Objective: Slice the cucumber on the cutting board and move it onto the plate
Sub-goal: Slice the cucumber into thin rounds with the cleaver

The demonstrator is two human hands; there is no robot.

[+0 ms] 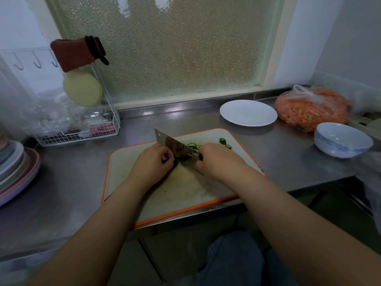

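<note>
Our two bare hands meet ahead of us, forearms stretched forward.
Our right hand (218, 159) grips a handle with curled fingers; our left hand (153, 162) sits knuckles up, fingertips tucked under.

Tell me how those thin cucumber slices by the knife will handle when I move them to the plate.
The cucumber slices look thin and freshly cut, so probably light, wet and slippery. They overlap beside the knife, so likely cling together. Lying flat on the cutting board, they should slide rather than roll.

Both hands (152, 159) around cleaver (173, 146) over cucumber slices (193, 145) on cutting board (185, 193)
</note>
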